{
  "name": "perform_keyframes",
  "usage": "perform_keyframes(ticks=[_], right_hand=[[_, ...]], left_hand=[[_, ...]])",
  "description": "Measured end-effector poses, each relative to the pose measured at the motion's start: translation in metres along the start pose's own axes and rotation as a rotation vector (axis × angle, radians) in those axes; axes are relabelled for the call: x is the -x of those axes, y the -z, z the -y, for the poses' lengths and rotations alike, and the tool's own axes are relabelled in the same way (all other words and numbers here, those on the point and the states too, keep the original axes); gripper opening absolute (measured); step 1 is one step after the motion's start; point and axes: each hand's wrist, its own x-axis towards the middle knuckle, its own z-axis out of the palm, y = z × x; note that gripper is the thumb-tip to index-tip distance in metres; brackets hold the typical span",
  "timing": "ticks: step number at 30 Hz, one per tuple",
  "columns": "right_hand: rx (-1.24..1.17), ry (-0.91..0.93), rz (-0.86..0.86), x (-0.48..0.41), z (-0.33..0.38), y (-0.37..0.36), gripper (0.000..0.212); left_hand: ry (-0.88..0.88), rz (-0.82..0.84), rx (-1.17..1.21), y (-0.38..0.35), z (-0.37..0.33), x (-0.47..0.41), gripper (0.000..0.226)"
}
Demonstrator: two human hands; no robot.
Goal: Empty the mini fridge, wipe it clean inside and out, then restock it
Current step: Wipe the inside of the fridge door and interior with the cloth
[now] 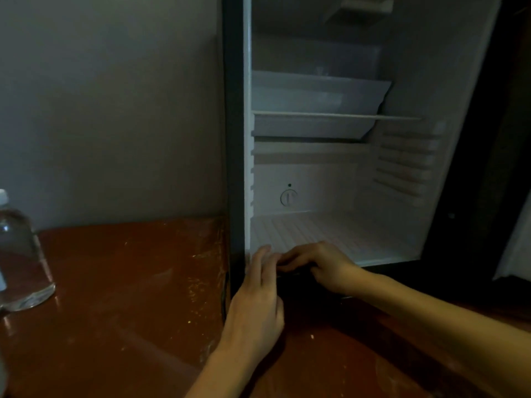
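Emptied already, bar its shelf (336, 116): mini fridge (402, 81), standing open. At its lower front lip, left hand (255, 297) with fingers straight, touching; right hand (321, 265) curled over something dark, grip unclear. Well to its left, water bottle (20, 254). Probably wiping now; restocking yet to come

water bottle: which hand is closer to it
Left. The left hand sits at the mini fridge's lower left corner, right of the water bottle; the right hand is farther right.
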Motion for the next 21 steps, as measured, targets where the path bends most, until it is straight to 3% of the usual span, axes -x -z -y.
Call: perform_keyframes(ticks=[5,11,16,21], right_hand=[[0.022,-0.111,-0.062,-0.001,-0.035,0.016,0.056],[-0.029,-0.210,-0.150,-0.040,-0.059,0.009,0.031],[-0.046,-0.222,-0.149,-0.054,-0.061,0.006,0.037],[-0.024,-0.152,-0.113,-0.011,-0.038,0.007,0.049]], left_hand=[[-0.077,0.096,-0.211,-0.012,0.008,0.002,0.080],[-0.104,0.045,-0.220,-0.019,0.013,0.001,0.075],[-0.083,0.036,-0.172,-0.017,0.015,0.000,0.068],[0.004,0.033,-0.120,-0.006,-0.007,-0.004,0.058]])
